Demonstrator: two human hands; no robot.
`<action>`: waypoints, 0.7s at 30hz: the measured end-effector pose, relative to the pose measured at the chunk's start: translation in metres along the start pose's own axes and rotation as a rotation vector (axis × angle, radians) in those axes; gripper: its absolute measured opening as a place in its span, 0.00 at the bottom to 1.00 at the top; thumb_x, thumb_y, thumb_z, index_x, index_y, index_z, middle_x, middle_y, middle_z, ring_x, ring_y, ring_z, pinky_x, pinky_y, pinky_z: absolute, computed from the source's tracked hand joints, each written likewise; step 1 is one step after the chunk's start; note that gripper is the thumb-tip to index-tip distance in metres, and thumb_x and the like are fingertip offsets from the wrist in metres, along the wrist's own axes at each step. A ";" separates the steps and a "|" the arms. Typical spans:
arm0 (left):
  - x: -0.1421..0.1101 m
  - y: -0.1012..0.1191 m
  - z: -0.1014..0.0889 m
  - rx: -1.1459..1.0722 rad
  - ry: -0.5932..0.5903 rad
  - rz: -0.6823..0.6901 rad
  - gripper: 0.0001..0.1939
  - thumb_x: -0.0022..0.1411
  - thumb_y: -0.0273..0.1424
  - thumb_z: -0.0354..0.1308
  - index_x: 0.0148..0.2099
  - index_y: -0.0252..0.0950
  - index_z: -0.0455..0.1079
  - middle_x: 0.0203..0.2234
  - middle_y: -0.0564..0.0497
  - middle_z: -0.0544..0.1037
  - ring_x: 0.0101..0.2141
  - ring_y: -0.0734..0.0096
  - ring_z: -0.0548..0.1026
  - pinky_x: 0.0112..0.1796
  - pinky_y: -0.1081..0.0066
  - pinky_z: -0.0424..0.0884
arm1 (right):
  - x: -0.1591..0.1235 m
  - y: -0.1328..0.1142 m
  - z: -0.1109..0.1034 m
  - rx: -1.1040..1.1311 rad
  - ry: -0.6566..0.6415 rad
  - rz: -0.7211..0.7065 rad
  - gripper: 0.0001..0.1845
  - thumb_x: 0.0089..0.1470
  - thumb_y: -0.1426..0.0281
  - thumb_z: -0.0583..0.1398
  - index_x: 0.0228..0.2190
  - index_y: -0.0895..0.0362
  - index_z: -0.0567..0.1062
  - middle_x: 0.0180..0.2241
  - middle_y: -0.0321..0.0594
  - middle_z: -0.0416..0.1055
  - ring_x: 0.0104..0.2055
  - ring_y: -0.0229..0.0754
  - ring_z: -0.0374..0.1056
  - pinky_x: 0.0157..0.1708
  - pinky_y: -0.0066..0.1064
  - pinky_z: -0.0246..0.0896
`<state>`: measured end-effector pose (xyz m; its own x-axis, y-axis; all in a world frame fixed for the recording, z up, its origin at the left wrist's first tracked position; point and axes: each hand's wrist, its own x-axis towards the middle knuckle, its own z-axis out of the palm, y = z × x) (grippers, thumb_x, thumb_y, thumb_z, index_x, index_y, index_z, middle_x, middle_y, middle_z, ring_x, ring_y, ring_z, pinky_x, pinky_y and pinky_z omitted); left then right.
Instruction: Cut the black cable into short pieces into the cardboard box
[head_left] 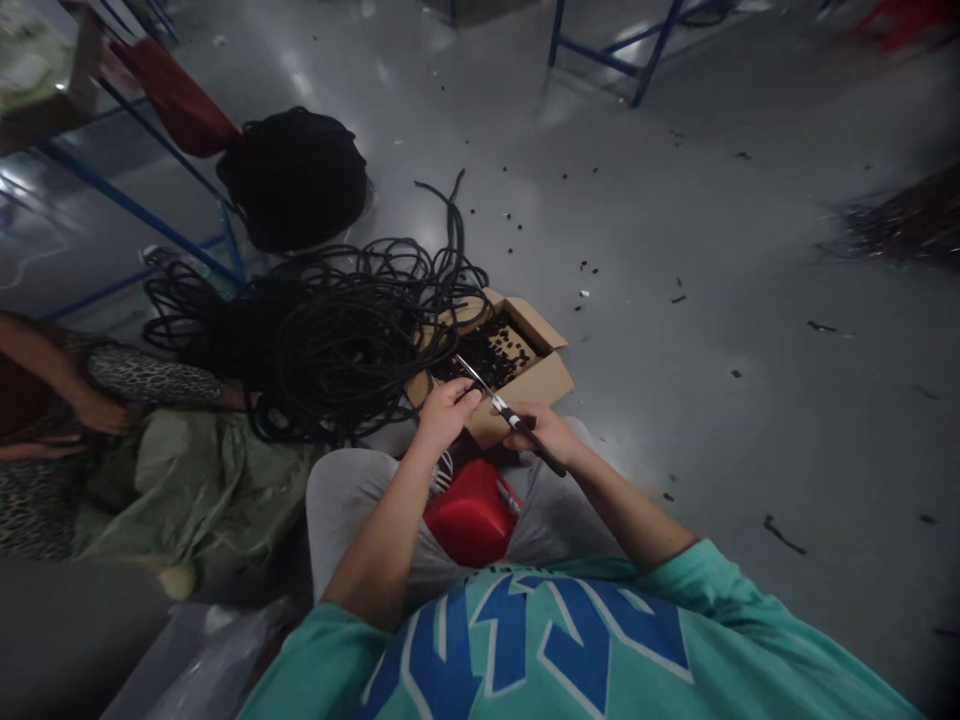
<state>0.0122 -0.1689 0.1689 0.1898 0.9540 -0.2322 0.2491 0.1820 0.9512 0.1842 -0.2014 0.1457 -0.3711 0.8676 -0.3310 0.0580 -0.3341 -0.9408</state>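
Observation:
My right hand [546, 432] grips a pair of scissors [498, 404] with black handles, their blades pointing up and to the left over a cardboard box [541, 385]. Just left of the blades, my left hand [442, 412] is closed in a pinch on black cord, only a bit of which shows at the fingertips. Inside the open box lie many short black cut pieces [491, 345]. A big tangled heap of black cord [337, 340] spreads to the left of the box, some strands hanging over its edge.
Beyond the heap stands a large black bundle [296, 180] beside a blue metal frame [135, 205]. Another person's hand [101, 412] is at the left, above green cloth [202, 480]. A red object [472, 512] sits between my legs. Black scraps dot the grey floor [675, 400].

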 end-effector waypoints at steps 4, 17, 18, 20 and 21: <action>-0.003 0.001 0.005 0.228 0.098 0.084 0.09 0.52 0.32 0.51 0.33 0.33 0.69 0.18 0.54 0.70 0.20 0.77 0.66 0.25 0.76 0.61 | -0.001 -0.006 -0.002 0.082 -0.067 0.028 0.25 0.30 0.71 0.62 0.37 0.60 0.73 0.22 0.31 0.63 0.24 0.32 0.57 0.26 0.25 0.52; -0.010 0.000 0.008 0.447 0.221 0.218 0.10 0.53 0.29 0.52 0.38 0.33 0.70 0.35 0.46 0.77 0.38 0.65 0.73 0.41 0.67 0.66 | -0.002 -0.015 0.002 0.084 -0.042 0.019 0.29 0.29 0.72 0.62 0.40 0.59 0.70 0.21 0.30 0.61 0.25 0.32 0.56 0.26 0.25 0.50; -0.009 -0.001 0.009 0.442 0.233 0.219 0.10 0.53 0.29 0.53 0.38 0.33 0.70 0.36 0.46 0.77 0.38 0.65 0.73 0.41 0.67 0.66 | -0.002 -0.014 0.002 0.078 -0.026 0.024 0.28 0.29 0.72 0.61 0.40 0.59 0.71 0.21 0.29 0.61 0.24 0.32 0.56 0.25 0.25 0.50; -0.007 -0.003 0.011 0.430 0.246 0.218 0.10 0.53 0.29 0.53 0.38 0.34 0.71 0.36 0.46 0.77 0.39 0.66 0.73 0.41 0.67 0.66 | -0.001 -0.013 0.003 0.074 -0.002 0.034 0.27 0.29 0.73 0.61 0.39 0.59 0.72 0.20 0.29 0.61 0.23 0.32 0.55 0.25 0.25 0.49; -0.007 -0.004 0.012 0.425 0.247 0.216 0.10 0.53 0.29 0.53 0.38 0.35 0.71 0.37 0.47 0.77 0.39 0.66 0.73 0.41 0.68 0.66 | 0.000 -0.012 0.004 0.074 0.010 0.038 0.27 0.28 0.74 0.61 0.38 0.58 0.72 0.20 0.29 0.61 0.23 0.32 0.55 0.24 0.25 0.49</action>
<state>0.0210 -0.1786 0.1644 0.0625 0.9961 0.0630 0.6017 -0.0880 0.7938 0.1801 -0.1990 0.1571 -0.3610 0.8573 -0.3671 0.0030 -0.3926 -0.9197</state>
